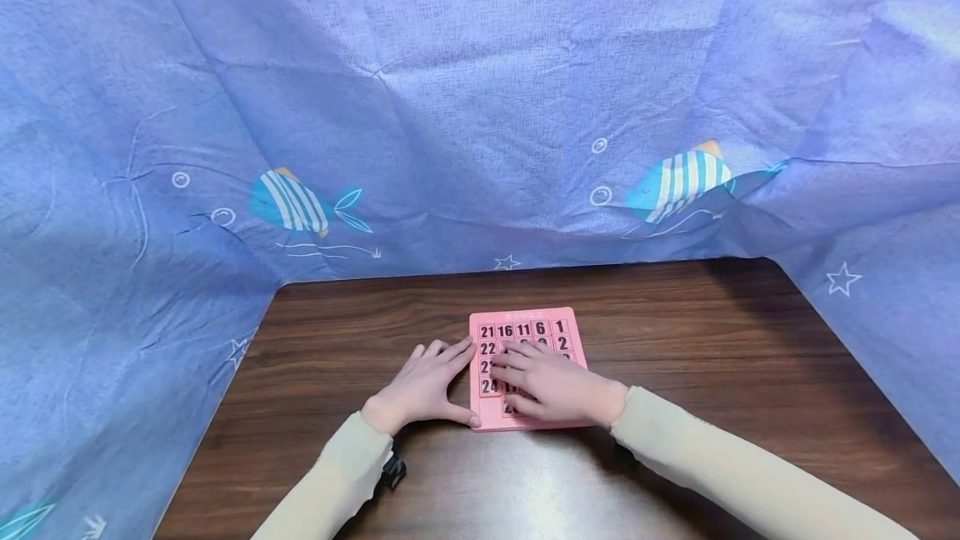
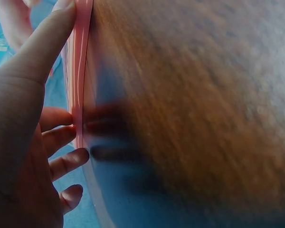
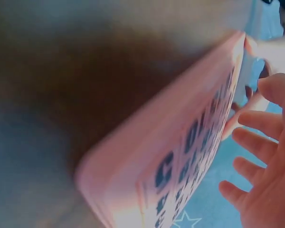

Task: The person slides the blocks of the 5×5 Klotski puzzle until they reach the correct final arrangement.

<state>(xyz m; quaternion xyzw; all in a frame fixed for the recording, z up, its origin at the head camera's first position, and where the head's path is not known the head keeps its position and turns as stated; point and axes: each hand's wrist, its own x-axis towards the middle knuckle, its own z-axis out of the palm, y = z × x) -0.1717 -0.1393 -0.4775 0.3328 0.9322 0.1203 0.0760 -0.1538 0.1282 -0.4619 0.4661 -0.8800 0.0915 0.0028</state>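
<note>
A pink number sliding puzzle (image 1: 491, 421) lies flat on the wooden table, with black numbers on its tiles. An unnumbered gap shows at its lower-left corner, below the 24. My left hand (image 1: 426, 383) rests at the puzzle's left side, thumb at the near corner and fingertips along the edge. In the left wrist view, the left hand (image 2: 19, 118) touches the pink rim (image 2: 80, 71). Over the middle tiles my right hand (image 1: 543, 382) is spread, hiding several numbers. The right wrist view shows the right hand (image 3: 268, 161) with fingers extended above the puzzle face (image 3: 180, 147); contact cannot be told.
The dark wood table (image 1: 337, 315) extends around the puzzle on all sides. Behind and beside it hangs a blue cloth (image 1: 465, 107) printed with fish and stars. A small black object (image 1: 393, 471) shows at the left wrist.
</note>
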